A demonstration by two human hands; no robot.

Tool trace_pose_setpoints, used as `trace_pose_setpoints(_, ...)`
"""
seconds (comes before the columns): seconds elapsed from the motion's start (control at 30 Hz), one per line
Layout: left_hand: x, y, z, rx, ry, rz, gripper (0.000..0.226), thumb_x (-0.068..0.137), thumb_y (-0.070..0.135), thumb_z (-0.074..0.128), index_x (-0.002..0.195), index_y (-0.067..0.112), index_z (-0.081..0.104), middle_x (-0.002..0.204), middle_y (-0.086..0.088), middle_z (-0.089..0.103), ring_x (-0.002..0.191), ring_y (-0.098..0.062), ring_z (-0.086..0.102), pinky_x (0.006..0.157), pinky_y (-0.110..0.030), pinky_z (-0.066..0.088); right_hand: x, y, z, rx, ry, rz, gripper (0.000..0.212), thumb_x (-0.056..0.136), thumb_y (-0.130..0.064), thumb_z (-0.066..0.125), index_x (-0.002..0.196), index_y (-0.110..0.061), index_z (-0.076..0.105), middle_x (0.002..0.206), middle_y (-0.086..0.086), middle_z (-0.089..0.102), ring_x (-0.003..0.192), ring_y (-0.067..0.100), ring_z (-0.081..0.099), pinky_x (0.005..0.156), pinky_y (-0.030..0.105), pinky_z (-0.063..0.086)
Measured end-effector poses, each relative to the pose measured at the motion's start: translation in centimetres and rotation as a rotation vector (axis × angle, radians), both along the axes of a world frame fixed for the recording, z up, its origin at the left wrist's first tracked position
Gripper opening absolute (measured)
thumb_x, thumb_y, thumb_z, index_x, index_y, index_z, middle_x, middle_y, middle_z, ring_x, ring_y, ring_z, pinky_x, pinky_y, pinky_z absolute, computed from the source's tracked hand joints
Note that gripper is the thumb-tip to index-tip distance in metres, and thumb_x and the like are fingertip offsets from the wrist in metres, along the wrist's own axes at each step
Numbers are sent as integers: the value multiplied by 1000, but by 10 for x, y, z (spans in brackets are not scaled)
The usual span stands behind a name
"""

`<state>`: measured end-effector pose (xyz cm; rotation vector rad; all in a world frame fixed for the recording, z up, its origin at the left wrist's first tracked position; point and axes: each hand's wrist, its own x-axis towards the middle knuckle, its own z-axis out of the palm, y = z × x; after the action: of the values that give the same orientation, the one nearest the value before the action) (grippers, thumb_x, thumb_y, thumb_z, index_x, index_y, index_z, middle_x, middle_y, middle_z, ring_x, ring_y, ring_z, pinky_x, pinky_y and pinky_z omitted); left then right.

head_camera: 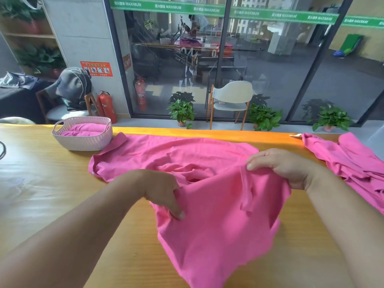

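Nearest, a wooden table [52, 183] is seen under both forearms, its top pale and glossy, with an orange far edge. A pink shirt [218, 215] is spread on it, between the fingers and beyond them; its near part is raised off the wood. The shirt's left side is pinched by the left hand [164, 192], with the thumb pressed on top and the other fingers tucked out of sight under the cloth. Its right side is gripped by the right hand [286, 167], whose fingers are curled over a bunched ridge of fabric. To the right of the right fingers, a second pink garment [353, 163] is laid crumpled, out to the table's edge. Beyond the left fingers and further left, a pale woven basket [83, 140] is set just beside the shirt's far corner, with pink cloth [83, 128] folded inside. Past the table, potted plants [181, 111], a grey chair [231, 96] and red extinguishers [107, 107] are lined along a glass wall [291, 69]. At far left a grey cap [70, 84] is seen on another chair.
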<state>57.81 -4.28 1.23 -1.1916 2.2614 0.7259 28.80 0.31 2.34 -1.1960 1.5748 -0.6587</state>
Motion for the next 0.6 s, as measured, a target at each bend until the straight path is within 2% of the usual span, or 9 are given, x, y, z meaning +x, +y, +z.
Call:
trace_pose_setpoints(0.1, -14, 12, -8, 62, -16, -68, 34, 84, 60, 63, 82, 26, 61, 78, 12, 57, 77, -10, 54, 80, -28, 47, -13, -10, 5, -15, 330, -18, 12, 81, -12, 64, 70, -7, 66, 68, 12, 58, 65, 24, 52, 61, 32, 41)
trace_pose_setpoints(0.2, -33, 37, -22, 495, 226, 36, 21, 93, 31, 65, 77, 20, 58, 69, 10, 62, 63, -4, 57, 65, -22, 53, -24, -31, -9, -32, 833, -39, 29, 81, -22, 60, 56, -13, 48, 62, 4, 45, 63, 23, 40, 54, 31, 26)
trace_pose_setpoints(0.27, -47, 53, -31, 773, 346, 105, 14, 96, 13, 60, 82, 15, 57, 70, 6, 63, 66, -8, 59, 62, -20, 55, -24, -39, -25, -25, 1048, -102, 23, 82, -28, 57, 65, -14, 63, 73, 4, 62, 68, 25, 53, 57, 29, 37)
trace_pose_setpoints(0.33, -64, 67, -37, 757, 399, 88, 17, 94, 9, 61, 82, 14, 50, 75, 3, 59, 73, -14, 60, 66, -17, 55, -18, -43, -44, -30, 1189, -94, 22, 86, -26, 54, 92, -19, 73, 105, 6, 68, 90, 28, 60, 73, 32, 48)
trace_pose_setpoints(0.4, -75, 70, -48, 486, 370, -65, 26, 92, 17, 64, 76, 18, 44, 69, 6, 51, 65, -10, 51, 54, -11, 42, -1, -44, -60, -82, 1174, -11, 24, 89, -25, 53, 103, -23, 73, 121, 3, 62, 105, 26, 58, 87, 37, 51)
trace_pose_setpoints(0.47, -70, 60, -60, 284, 360, -175, 14, 90, 19, 63, 82, 18, 51, 72, 3, 53, 65, -13, 50, 56, -16, 39, 22, -42, -73, -122, 1028, 116, 22, 88, -26, 54, 95, -25, 75, 113, -1, 68, 98, 22, 62, 85, 35, 53)
trace_pose_setpoints(0.5, -61, 51, -70, 254, 380, -119, 6, 89, 14, 60, 89, 19, 58, 80, 1, 61, 74, -15, 58, 64, -18, 45, 34, -40, -81, -100, 947, 188, 22, 89, -29, 55, 93, -23, 76, 106, 0, 72, 92, 21, 65, 81, 33, 54)
trace_pose_setpoints(0.57, -37, 28, -95, 201, 493, 196, 30, 84, -2, 52, 96, 21, 68, 91, -3, 70, 88, -21, 66, 77, -27, 54, 61, -28, -91, 21, 757, 313, 32, 89, -46, 60, 91, -18, 76, 91, 1, 75, 77, 17, 67, 67, 26, 52)
trace_pose_setpoints(0.6, -22, 15, -107, 87, 560, 418, 33, 80, -4, 51, 92, 21, 70, 87, -2, 70, 85, -20, 65, 75, -28, 54, 76, -20, -95, 92, 686, 366, 44, 85, -58, 62, 88, -16, 75, 83, 2, 73, 68, 16, 64, 59, 24, 48)
